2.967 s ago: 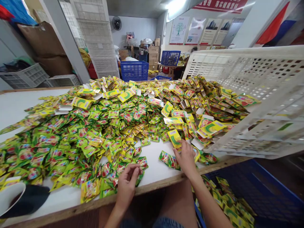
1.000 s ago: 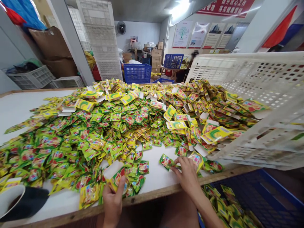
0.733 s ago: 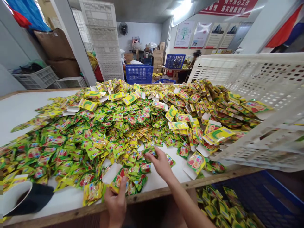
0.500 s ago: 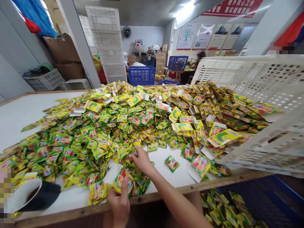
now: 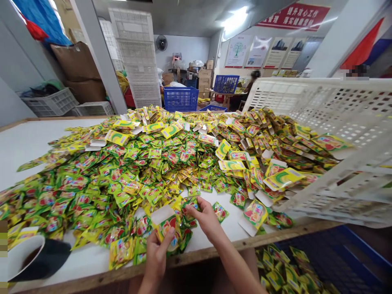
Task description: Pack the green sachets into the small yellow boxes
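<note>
Box-filling step, I'd judge: my L hand (image 5: 157,250) is closed round a yellow box (image 5: 169,222), white flap (image 5: 161,214) out at its far end, near the front edge of the table (image 5: 200,236). My R hand (image 5: 208,218), half curled, pinches a green sachet (image 5: 187,202) just beside the box, afaict. Next move prob. calls for lining the sachet up w/ the flap end, box held steady

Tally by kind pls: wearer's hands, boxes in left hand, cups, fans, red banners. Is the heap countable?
Hands: 2 (left hand, right hand)
Box in left hand: 1
Cup: 1
Fan: 1
Red banner: 1
Total: 6
Heaped sachets and loose boxes overlap too much to count.
</note>
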{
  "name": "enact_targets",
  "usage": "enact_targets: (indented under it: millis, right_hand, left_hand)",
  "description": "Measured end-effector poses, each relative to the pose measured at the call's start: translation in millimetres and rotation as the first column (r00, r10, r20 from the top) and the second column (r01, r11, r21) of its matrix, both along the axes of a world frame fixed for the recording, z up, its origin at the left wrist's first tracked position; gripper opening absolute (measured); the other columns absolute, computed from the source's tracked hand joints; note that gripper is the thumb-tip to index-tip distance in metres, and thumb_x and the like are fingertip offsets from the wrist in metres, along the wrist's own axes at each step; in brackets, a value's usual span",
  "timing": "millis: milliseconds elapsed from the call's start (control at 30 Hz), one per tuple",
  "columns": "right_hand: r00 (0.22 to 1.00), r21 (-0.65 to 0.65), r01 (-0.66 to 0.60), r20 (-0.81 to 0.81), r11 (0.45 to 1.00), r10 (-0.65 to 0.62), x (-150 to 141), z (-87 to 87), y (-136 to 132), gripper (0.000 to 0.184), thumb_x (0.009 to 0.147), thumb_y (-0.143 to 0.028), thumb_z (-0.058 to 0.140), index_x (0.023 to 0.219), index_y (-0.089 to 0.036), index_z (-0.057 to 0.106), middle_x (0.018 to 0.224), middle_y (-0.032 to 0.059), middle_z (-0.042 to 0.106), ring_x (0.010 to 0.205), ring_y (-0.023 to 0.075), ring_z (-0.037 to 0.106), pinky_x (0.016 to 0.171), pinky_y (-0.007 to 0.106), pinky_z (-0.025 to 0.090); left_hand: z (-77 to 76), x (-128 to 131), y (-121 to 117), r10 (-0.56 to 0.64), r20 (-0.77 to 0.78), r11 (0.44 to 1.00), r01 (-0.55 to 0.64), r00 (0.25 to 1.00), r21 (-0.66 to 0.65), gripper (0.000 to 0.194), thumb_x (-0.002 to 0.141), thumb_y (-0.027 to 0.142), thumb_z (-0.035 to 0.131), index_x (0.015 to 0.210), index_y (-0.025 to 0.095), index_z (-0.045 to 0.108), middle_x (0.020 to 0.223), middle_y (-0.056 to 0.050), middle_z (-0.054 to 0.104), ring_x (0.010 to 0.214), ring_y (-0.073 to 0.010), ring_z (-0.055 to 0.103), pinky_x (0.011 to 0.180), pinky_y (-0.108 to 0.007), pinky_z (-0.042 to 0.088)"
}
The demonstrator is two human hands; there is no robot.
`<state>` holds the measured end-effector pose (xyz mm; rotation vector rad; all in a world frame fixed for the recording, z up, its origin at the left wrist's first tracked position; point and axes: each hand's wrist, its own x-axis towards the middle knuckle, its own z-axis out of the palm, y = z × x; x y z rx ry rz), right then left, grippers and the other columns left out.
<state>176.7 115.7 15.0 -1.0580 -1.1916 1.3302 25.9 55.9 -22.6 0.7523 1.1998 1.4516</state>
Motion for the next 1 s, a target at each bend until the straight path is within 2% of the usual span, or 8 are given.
enact_targets:
  millis: [100, 200, 267, 400, 567, 667, 800, 1000]
  right_hand:
    - [0.998, 0.003, -0.002, -0.057, 1.000, 0.002, 4, 0.3, -10, 0.028, 0.075, -0.041, 0.064, 0.087, -0.016, 0.057, 0.082, 0.0026, 0.062, 0.074, 0.0153, 0.056, 0.067, 0.026, 0.046]
    - [0.988, -0.003, 0.155, 0.026, 0.988, -0.155, 13, -3.2, -9, 0.030, 0.076, -0.046, 0.061, 0.084, -0.018, 0.054, 0.076, 0.0015, 0.059, 0.067, 0.0147, 0.054, 0.054, 0.022, 0.045]
    - [0.975, 0.008, 0.196, 0.102, 0.981, -0.196, 19, -5.7, -7, 0.031, 0.078, -0.048, 0.057, 0.082, -0.018, 0.052, 0.072, 0.0006, 0.056, 0.062, 0.0138, 0.051, 0.048, 0.021, 0.042]
    - [0.981, 0.054, 0.056, 0.181, 0.997, -0.065, 20, -5.1, -10, 0.027, 0.081, -0.045, 0.053, 0.080, -0.018, 0.053, 0.072, 0.0000, 0.054, 0.066, 0.0134, 0.051, 0.052, 0.021, 0.044]
    - [0.974, 0.012, -0.133, 0.187, 0.991, 0.128, 23, 4.1, -20, 0.019, 0.078, -0.034, 0.057, 0.087, -0.018, 0.052, 0.075, -0.0011, 0.055, 0.063, 0.0116, 0.050, 0.048, 0.019, 0.043]
    - [0.971, -0.002, -0.137, 0.198, 0.991, 0.134, 29, 8.5, -24, 0.016, 0.077, -0.031, 0.058, 0.083, -0.018, 0.051, 0.075, -0.0015, 0.055, 0.062, 0.0110, 0.050, 0.050, 0.019, 0.044]
    - [0.963, 0.001, -0.140, 0.234, 0.990, 0.136, 38, 9.0, -28, 0.019, 0.077, -0.033, 0.059, 0.086, -0.018, 0.051, 0.078, -0.0006, 0.056, 0.068, 0.0129, 0.053, 0.052, 0.020, 0.044]
    - [0.878, 0.080, -0.093, 0.477, 0.992, 0.044, 41, 4.0, -37, 0.021, 0.070, -0.026, 0.066, 0.083, -0.018, 0.053, 0.074, -0.0020, 0.057, 0.070, 0.0140, 0.051, 0.060, 0.022, 0.040]
  left_hand:
    - [4.0, 2, 2, -0.052, 0.072, 0.998, 0.054, 0.996, -0.014, 0.036, 0.064, 0.034, 0.075, 0.090, 0.011, 0.066, 0.080, -0.008, 0.072, 0.074, -0.0228, 0.067, 0.070, -0.031, 0.053]
    - [10.7, 1, 2, -0.087, 0.046, 0.996, 0.088, 0.995, -0.026, 0.036, 0.062, 0.035, 0.076, 0.086, 0.010, 0.067, 0.079, -0.008, 0.073, 0.073, -0.0228, 0.067, 0.070, -0.031, 0.053]
    - [15.9, 1, 2, -0.136, -0.003, 0.990, 0.135, 0.991, -0.041, 0.037, 0.060, 0.037, 0.076, 0.084, 0.011, 0.067, 0.077, -0.008, 0.073, 0.071, -0.0224, 0.067, 0.069, -0.030, 0.053]
    - [24.8, 7, 2, -0.236, -0.090, 0.971, 0.232, 0.968, -0.056, 0.042, 0.061, 0.040, 0.075, 0.090, 0.011, 0.066, 0.081, -0.008, 0.072, 0.079, -0.0232, 0.066, 0.071, -0.029, 0.052]
    - [27.7, 15, -1, -0.291, -0.125, 0.955, 0.280, 0.949, -0.096, 0.045, 0.061, 0.044, 0.073, 0.093, 0.012, 0.065, 0.085, -0.009, 0.072, 0.078, -0.0227, 0.065, 0.068, -0.029, 0.052]
    - [28.1, 17, -2, -0.316, -0.074, 0.946, 0.307, 0.946, -0.105, 0.046, 0.060, 0.043, 0.074, 0.093, 0.012, 0.065, 0.082, -0.008, 0.071, 0.076, -0.0227, 0.065, 0.068, -0.030, 0.051]
    - [28.7, 22, -2, -0.282, -0.025, 0.954, 0.278, 0.959, -0.115, 0.046, 0.059, 0.041, 0.075, 0.092, 0.012, 0.065, 0.081, -0.008, 0.071, 0.076, -0.0239, 0.066, 0.070, -0.032, 0.051]
    - [29.5, 25, -4, -0.270, -0.043, 0.956, 0.263, 0.962, -0.127, 0.045, 0.058, 0.042, 0.076, 0.090, 0.012, 0.065, 0.081, -0.008, 0.071, 0.075, -0.0223, 0.066, 0.070, -0.031, 0.051]
